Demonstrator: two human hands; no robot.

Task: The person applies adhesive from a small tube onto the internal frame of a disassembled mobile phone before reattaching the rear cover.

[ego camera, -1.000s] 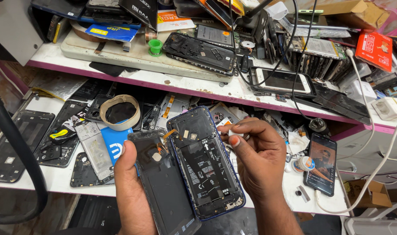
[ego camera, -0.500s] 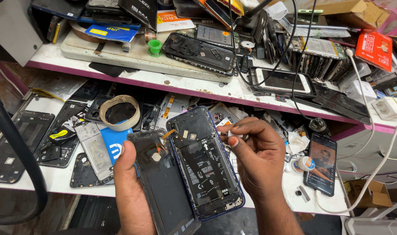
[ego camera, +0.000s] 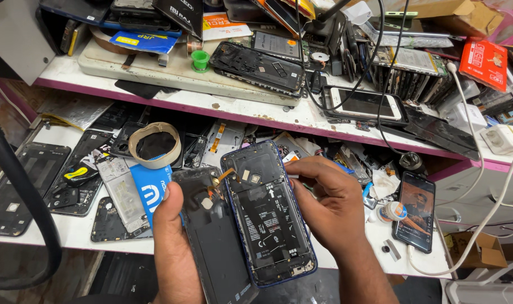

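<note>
While the left hand [ego camera: 175, 247] props the detached dark back cover [ego camera: 214, 236] from beneath, thumb pressed on its left edge, the opened blue-framed phone [ego camera: 268, 217] lies tilted against that cover above the front edge of the white workbench [ego camera: 71, 233], its black inner shielding facing up. A thin orange flex ribbon [ego camera: 225, 176] bridges the two halves near the top, so they are joined and not free to swing apart. The right hand [ego camera: 329, 205] curls over the phone's right edge with its fingertips [ego camera: 293, 169] pinched close together near the top corner; something small may be held there, but I cannot tell what it is. To my eye, doing this well means keeping the cover close beside the frame so the ribbon stays slack, and working at the connector end instead of tugging the strip itself. A steady left grip matters more than force from the right. Loose parts crowd the bench: a roll of tape [ego camera: 154, 145], bare phone frames [ego camera: 17, 188], a small glue bottle [ego camera: 390, 211] and a lit phone [ego camera: 415, 211] lying just right of the hands, so anything dropped would be hard to find.
</note>
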